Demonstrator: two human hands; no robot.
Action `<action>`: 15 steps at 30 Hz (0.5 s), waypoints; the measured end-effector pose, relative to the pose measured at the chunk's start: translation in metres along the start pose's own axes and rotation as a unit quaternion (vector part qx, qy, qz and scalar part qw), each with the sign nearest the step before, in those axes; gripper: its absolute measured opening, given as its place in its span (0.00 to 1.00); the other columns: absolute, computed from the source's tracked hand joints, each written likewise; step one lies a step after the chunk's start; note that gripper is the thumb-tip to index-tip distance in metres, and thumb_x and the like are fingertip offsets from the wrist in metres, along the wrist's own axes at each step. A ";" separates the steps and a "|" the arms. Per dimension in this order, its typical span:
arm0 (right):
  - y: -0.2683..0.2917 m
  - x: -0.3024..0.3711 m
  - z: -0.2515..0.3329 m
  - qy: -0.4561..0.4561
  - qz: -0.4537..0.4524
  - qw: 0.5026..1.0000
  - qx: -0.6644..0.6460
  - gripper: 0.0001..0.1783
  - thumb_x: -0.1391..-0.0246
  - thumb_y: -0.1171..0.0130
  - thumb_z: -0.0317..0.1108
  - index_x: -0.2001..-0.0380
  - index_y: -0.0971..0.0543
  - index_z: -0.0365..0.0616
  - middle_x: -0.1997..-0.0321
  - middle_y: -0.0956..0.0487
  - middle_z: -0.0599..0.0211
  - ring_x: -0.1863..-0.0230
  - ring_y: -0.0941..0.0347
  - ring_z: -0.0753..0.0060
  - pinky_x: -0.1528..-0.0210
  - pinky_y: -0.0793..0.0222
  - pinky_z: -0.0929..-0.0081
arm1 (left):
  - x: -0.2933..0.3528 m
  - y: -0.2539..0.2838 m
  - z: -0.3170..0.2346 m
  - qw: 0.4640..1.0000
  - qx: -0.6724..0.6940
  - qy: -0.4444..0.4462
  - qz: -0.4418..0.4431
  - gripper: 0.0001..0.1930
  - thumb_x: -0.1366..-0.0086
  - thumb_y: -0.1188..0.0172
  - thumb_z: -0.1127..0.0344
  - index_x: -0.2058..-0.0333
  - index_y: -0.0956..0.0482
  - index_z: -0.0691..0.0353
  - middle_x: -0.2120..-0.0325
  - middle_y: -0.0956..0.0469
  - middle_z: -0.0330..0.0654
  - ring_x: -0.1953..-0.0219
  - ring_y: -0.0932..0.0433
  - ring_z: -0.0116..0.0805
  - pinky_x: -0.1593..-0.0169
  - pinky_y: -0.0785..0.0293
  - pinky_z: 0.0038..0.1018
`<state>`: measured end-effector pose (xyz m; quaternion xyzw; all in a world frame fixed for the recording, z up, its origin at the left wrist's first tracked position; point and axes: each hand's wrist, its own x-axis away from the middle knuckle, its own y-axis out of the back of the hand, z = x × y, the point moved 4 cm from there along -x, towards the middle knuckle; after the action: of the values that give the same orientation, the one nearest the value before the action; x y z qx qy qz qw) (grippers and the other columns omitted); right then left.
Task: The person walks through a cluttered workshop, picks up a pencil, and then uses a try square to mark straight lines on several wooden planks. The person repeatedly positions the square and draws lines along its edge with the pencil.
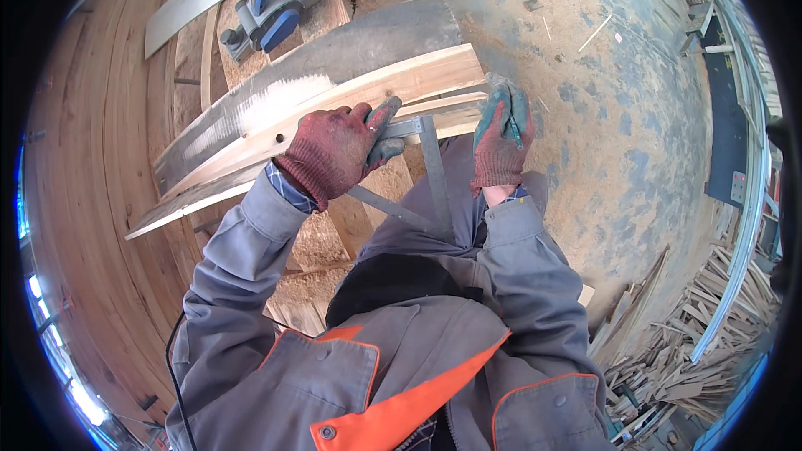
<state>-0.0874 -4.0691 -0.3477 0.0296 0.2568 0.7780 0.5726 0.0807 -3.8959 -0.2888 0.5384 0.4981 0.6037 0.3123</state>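
Both hands wear red knitted gloves with grey-green coated fingers. My left hand (pixel 338 146) is closed on a grey metal try square (pixel 434 171), whose thin arms form an angle that hangs over my lap. That hand rests at the near edge of a pale curved wooden board (pixel 434 71). By the right end of the boards, my right hand (pixel 504 134) is closed, its fingers bent together. A thin teal, pencil-like stick (pixel 516 135) shows between its fingers; most of it is hidden. Beyond the pale board lies a wider board (pixel 359 46) with a dark grey face.
A blue and grey electric hand planer (pixel 276 7) with a black cord lies on timber beyond the boards. Long planks (pixel 109 134) stretch along the left. Sawdust covers the stained floor (pixel 618 142) at right. Wood offcuts (pixel 693 334) are heaped at lower right beside metal rails (pixel 743 234).
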 end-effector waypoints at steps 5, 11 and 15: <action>-0.004 -0.003 -0.005 -0.038 0.018 0.999 -0.009 0.15 0.32 0.44 0.39 0.53 0.22 0.37 0.60 0.18 0.55 0.60 0.20 0.57 0.56 0.26 0.66 | -0.003 0.001 0.001 1.000 0.017 -0.003 -0.019 0.42 0.39 0.34 0.50 0.29 0.41 0.51 0.54 0.22 0.45 0.58 0.16 0.43 0.58 0.19 0.37; -0.005 -0.003 -0.004 -0.035 0.006 0.999 -0.037 0.15 0.32 0.45 0.37 0.51 0.22 0.37 0.57 0.17 0.54 0.56 0.19 0.57 0.53 0.26 0.65 | -0.005 0.001 0.002 1.000 0.019 -0.006 -0.018 0.42 0.39 0.34 0.50 0.29 0.40 0.51 0.55 0.22 0.45 0.59 0.17 0.43 0.58 0.19 0.37; -0.005 -0.003 0.000 -0.031 0.007 0.999 -0.025 0.14 0.31 0.46 0.35 0.50 0.22 0.37 0.57 0.17 0.55 0.56 0.19 0.59 0.53 0.26 0.66 | -0.004 0.003 0.002 0.999 0.022 -0.019 -0.042 0.36 0.33 0.40 0.44 0.32 0.37 0.53 0.58 0.20 0.47 0.59 0.15 0.46 0.59 0.18 0.41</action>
<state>-0.0822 -4.0705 -0.3494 0.0418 0.2192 0.7869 0.5754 0.0839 -3.9001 -0.2875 0.5351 0.5272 0.5690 0.3345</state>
